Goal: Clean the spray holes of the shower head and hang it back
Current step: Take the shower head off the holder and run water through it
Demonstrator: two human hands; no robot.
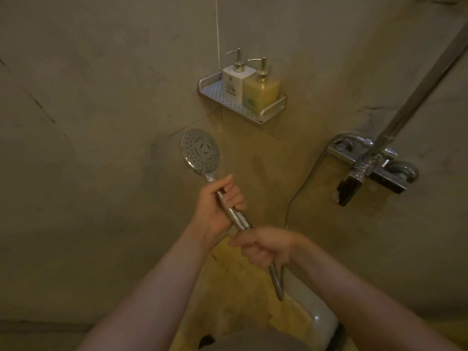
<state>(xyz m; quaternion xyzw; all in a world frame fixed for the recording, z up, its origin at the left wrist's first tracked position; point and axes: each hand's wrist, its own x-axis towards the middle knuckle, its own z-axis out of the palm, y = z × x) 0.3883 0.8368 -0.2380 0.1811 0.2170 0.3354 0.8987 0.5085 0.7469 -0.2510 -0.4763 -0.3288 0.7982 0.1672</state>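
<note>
A chrome shower head (200, 150) with a round face full of spray holes points toward me, held up in front of the wall corner. My left hand (218, 202) grips its handle just below the face. My right hand (263, 247) grips the lower end of the handle where the metal hose (276, 282) joins it. The hose hangs down from my right fist, then loops up along the wall to the tap.
A metal wall shelf (228, 102) above carries a white pump bottle (235, 81) and a yellow pump bottle (260, 91). At the right a chrome mixer tap (372, 165) sits on the wall with a riser pipe (425, 82) going up. A white fixture (314, 315) lies below.
</note>
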